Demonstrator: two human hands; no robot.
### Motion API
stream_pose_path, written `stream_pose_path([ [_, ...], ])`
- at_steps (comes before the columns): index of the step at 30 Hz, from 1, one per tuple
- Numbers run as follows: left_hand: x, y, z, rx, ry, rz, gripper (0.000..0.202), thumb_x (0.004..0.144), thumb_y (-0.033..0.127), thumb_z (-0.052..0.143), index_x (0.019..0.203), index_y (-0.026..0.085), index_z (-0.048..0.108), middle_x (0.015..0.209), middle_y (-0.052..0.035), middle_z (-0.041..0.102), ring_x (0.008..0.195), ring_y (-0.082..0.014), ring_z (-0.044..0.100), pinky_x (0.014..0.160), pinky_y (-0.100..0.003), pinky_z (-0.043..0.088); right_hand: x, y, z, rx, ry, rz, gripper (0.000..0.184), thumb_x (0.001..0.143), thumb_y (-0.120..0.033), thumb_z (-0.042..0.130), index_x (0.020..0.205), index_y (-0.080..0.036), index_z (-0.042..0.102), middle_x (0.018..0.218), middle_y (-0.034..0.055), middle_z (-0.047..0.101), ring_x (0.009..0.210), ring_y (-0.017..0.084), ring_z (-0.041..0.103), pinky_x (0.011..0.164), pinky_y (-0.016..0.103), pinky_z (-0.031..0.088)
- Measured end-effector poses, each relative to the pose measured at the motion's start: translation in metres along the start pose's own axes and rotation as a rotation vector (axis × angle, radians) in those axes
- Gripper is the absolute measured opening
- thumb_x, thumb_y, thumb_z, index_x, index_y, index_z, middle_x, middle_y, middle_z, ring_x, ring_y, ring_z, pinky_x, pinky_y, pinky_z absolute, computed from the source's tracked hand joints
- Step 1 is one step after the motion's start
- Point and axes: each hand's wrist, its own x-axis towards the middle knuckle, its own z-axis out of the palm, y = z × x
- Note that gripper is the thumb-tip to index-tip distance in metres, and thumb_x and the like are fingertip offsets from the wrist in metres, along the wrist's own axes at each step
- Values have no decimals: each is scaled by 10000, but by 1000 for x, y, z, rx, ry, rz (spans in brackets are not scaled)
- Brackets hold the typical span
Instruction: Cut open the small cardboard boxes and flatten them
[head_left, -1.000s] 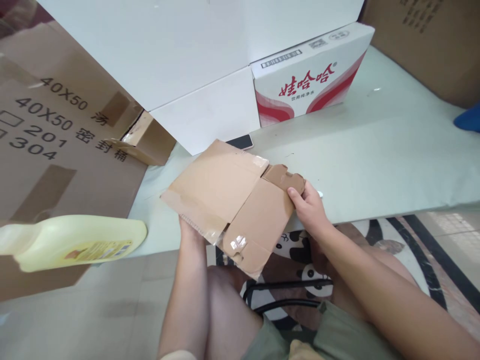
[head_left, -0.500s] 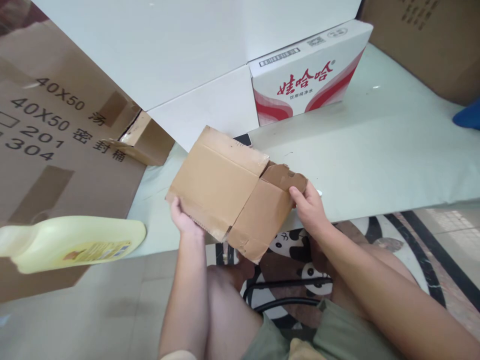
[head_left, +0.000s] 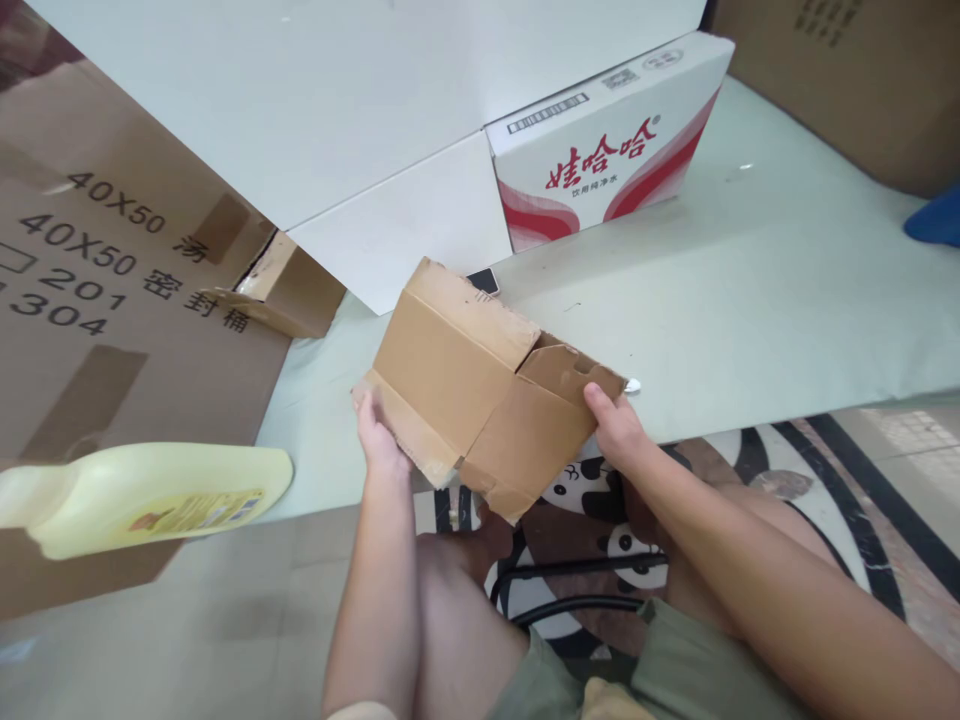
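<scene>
Between my hands is a brown cardboard box (head_left: 446, 365), partly unfolded, its flaps standing at an angle and its edges worn. My left hand (head_left: 380, 437) is closed on the left end, thumb on top of a side flap and the other fingers hidden underneath. At the right end my right hand (head_left: 616, 425) pinches the cardboard near a notched flap, its thumb on top. The box is tilted over the near edge of the table (head_left: 757, 300).
A pale yellow jug (head_left: 165, 490) lies at the left by a large printed carton (head_left: 97, 250). A small brown box (head_left: 300, 285), a white box with red print (head_left: 611, 150) and a small black object (head_left: 484, 282) are behind. A blue item (head_left: 934, 222) sits far right.
The box's side flaps have bent up, so it looks more folded than before. My left hand has moved slightly right and inward; my right hand has shifted a little right and down.
</scene>
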Motion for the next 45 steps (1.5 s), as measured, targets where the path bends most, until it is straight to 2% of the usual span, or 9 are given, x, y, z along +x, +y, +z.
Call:
stream_pose_path([
  [4,-1,2,3,-45,41,-110,443,909,507,567,1216,201,656,1111,-105,747,1126,-278,680,1009,-416,525,-5,-5,-1,122,-135,74,853,668,-949,425,1071,-250,701,1057,125,743,1165,350,635,925,508,545],
  [8,2,4,4,-158,-33,-117,409,964,372,517,1325,192,582,1098,-93,758,1066,-235,707,1036,-410,507,-7,-16,-1,224,-168,117,930,681,-978,245,1018,-246,709,965,132,741,1128,336,643,893,502,539],
  [13,12,6,-8,-195,-69,-189,402,1009,314,412,1375,208,540,952,-60,785,903,-199,746,993,-380,525,0,-28,-3,318,-301,161,912,715,-967,182,682,-219,703,670,99,647,763,267,658,723,436,553],
  [17,5,6,-3,-72,-152,-322,338,963,272,525,1285,197,597,938,-65,780,822,-208,749,882,-378,574,5,-26,-3,451,-377,200,793,725,-930,330,660,-221,678,590,29,550,539,180,522,614,384,512],
  [24,-21,-3,25,156,-203,-297,246,842,219,722,1081,227,661,966,-30,759,765,-180,727,719,-301,576,7,-20,1,434,-247,281,407,664,-553,785,900,-252,647,818,7,685,745,195,644,717,335,517],
  [27,-22,-6,30,148,-190,-277,285,830,223,736,1102,238,648,986,-37,758,765,-181,723,692,-288,573,8,-21,0,433,-197,318,377,645,-470,806,906,-245,651,859,12,710,774,201,667,709,324,526],
  [31,-24,-8,32,159,-149,-244,344,822,226,748,1142,247,623,1026,-31,750,797,-165,718,696,-263,572,8,-21,-4,478,-179,293,466,650,-569,794,955,-240,667,863,20,725,776,211,674,692,327,536],
  [38,-29,-8,34,206,-164,-262,411,862,243,705,1256,238,586,1108,-50,728,850,-163,708,767,-276,561,10,-17,-2,575,-229,333,478,655,-587,815,985,-264,690,1002,26,758,972,256,696,863,372,540],
  [45,-30,-8,34,158,-119,-299,592,898,229,663,1439,269,427,1147,-52,724,824,-151,713,740,-265,567,12,-15,-6,531,-188,436,431,676,-618,769,885,-248,692,880,37,770,912,270,718,826,397,554],
])
